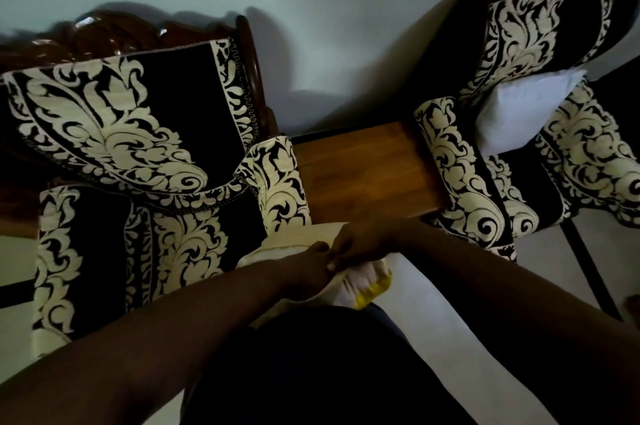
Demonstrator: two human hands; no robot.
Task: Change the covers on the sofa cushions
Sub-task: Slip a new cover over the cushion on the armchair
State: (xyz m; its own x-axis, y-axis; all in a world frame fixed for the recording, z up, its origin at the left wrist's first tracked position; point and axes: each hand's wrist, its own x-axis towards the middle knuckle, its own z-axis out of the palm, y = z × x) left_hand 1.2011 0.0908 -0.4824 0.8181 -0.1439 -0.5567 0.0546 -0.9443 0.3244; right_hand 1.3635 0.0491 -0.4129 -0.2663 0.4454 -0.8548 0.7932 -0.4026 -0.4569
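No text, label, brand or number can be read anywhere in this dim view

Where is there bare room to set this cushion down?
The wooden side table between the two armchairs shows a bare top. The left armchair's seat also looks free. The right armchair is crowded: a white pillow lies there. Both hands grip the cushion.

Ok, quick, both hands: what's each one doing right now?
Left hand: grips the cream cushion cover, fingers curled on its edge.
Right hand: pinches the same cover, over the white cushion.
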